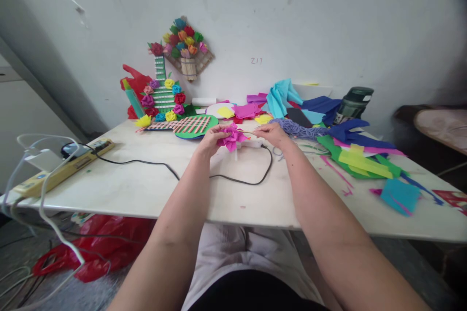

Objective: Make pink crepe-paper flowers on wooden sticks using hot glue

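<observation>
My left hand is closed on a magenta paper flower with crinkled petals, held above the table. From the flower a thin light-brown stick runs to the right. My right hand pinches the far end of that stick between thumb and fingers. Just beneath and behind the flower lies a white glue gun, partly hidden, its black cord looping toward me. A green oval board with a lattice of pinkish sticks lies left of my left hand.
On the left are a power strip and white cables. A flower-decorated craft guitar stands by the wall. Coloured paper, purple yarn and a dark green bottle lie or stand on the right. Below hangs a red plastic bag.
</observation>
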A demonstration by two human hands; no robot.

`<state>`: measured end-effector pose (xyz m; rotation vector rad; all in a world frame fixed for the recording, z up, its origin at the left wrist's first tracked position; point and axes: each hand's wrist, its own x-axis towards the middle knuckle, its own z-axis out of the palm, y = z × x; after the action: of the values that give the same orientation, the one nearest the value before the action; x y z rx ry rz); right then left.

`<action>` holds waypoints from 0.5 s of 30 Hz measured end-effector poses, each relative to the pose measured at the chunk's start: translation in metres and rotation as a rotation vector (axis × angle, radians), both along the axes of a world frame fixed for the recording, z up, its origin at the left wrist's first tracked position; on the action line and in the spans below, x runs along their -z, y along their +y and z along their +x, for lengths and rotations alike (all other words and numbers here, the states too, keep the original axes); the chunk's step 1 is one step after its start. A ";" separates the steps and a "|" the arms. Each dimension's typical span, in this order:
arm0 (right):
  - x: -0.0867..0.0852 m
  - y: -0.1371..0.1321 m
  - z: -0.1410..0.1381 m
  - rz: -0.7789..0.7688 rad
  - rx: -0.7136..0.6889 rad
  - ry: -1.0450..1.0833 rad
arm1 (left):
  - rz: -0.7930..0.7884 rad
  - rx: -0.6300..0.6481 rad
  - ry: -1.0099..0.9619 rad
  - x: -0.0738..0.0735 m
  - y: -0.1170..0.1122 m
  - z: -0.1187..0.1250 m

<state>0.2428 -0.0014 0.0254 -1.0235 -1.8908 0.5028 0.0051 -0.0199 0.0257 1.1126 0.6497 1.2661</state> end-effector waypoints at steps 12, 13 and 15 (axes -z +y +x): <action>-0.016 -0.018 0.007 -0.104 -0.033 -0.054 | 0.012 0.078 0.106 0.001 -0.002 -0.002; -0.017 -0.019 0.007 -0.113 -0.032 -0.060 | 0.013 0.081 0.114 0.001 -0.002 -0.002; -0.018 -0.020 0.007 -0.121 -0.034 -0.067 | 0.017 0.081 0.122 0.001 -0.002 -0.002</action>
<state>0.2498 -0.0218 0.0438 -1.1007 -1.9591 0.6161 0.0030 -0.0221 0.0251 1.2258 0.6791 1.1435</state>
